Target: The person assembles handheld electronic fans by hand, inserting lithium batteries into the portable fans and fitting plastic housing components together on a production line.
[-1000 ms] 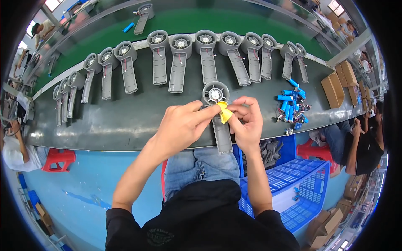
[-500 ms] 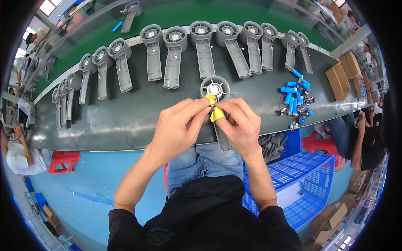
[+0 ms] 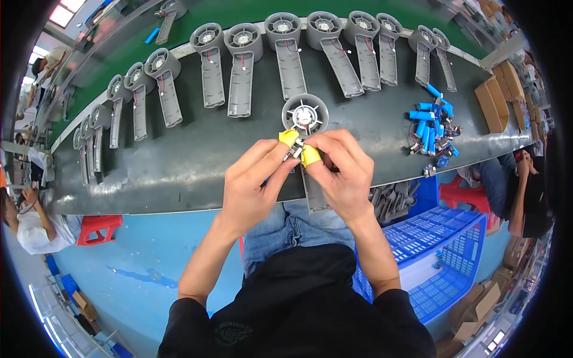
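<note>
My left hand [image 3: 255,178] pinches a small circuit board with silvery parts [image 3: 293,150] between thumb and forefinger. Beside it, my right hand [image 3: 340,170] has its thumb and forefinger pressed together; what lies between them is too small to make out. Yellow coverings wrap fingertips on both hands, one on the left forefinger [image 3: 287,138] and one on the right hand [image 3: 310,156]. Just beyond my fingers sits a grey fan housing [image 3: 323,117], its round fan end away from me. Its open handle [image 3: 315,194] runs toward me under my hands, over the bench's front edge.
Several similar grey fan housings [image 3: 242,83] line the dark bench [image 3: 197,161]. Blue battery cells with wired boards [image 3: 431,128] lie heaped at right, near an open cardboard box [image 3: 491,106]. Below stand a blue crate [image 3: 439,250] and red stools [image 3: 98,230]. People sit at both sides.
My hands have drawn slightly apart at the fingertips, and the small board now shows between them, turned toward me. The whole view has shifted a little with my head.
</note>
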### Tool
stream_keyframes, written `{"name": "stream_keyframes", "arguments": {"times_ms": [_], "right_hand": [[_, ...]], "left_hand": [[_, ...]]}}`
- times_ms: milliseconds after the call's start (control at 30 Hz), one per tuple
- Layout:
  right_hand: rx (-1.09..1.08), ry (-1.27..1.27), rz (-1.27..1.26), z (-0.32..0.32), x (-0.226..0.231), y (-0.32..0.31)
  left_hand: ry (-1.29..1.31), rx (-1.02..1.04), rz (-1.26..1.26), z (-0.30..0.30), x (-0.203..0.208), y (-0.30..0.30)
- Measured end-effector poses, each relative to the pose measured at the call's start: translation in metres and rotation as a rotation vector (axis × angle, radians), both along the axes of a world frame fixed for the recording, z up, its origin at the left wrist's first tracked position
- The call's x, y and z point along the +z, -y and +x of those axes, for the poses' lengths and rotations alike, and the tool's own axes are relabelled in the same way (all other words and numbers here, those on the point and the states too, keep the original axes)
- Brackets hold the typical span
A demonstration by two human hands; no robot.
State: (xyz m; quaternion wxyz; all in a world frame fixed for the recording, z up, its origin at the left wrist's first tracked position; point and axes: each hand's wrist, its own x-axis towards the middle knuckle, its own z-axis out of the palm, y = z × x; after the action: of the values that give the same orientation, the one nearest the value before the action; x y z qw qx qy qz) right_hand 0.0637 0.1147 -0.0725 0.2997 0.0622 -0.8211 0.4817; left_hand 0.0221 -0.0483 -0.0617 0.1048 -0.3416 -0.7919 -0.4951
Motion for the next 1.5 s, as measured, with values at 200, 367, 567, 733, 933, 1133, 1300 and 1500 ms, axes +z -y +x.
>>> {"name": "stream_keyframes", "arguments": {"times_ms": [200, 367, 567, 733, 933, 1133, 1300, 1500], "right_hand": [[-0.021, -0.002, 0.038, -0.001, 0.001, 0.002], [0.028, -0.032, 0.097, -0.004, 0.004, -0.006], [0.056, -0.065, 0.091, -0.005, 0.000, -0.008], [0.104, -0.128, 0.164, -0.009, -0.001, -0.010], [0.078, -0.226, 0.230, -0.012, -0.004, -0.010], [0.083, -0.214, 0.226, -0.009, -0.005, -0.009], [0.019, -0.217, 0.277, -0.006, -0.008, -0.010], [0.043, -0.055, 0.112, 0.001, -0.002, -0.005]], "left_hand": [[-0.120, 0.056, -0.099, 0.003, -0.004, 0.001], [-0.131, -0.015, -0.070, -0.003, -0.006, 0.003], [-0.138, -0.030, -0.068, 0.001, -0.007, 0.003], [-0.146, -0.065, -0.083, -0.002, -0.007, 0.008], [-0.127, -0.162, -0.113, -0.013, -0.001, 0.013], [-0.106, -0.246, -0.164, -0.017, 0.007, 0.016], [-0.053, -0.111, -0.143, -0.002, 0.003, 0.012], [0.012, -0.068, -0.072, 0.006, -0.012, 0.016]]}}
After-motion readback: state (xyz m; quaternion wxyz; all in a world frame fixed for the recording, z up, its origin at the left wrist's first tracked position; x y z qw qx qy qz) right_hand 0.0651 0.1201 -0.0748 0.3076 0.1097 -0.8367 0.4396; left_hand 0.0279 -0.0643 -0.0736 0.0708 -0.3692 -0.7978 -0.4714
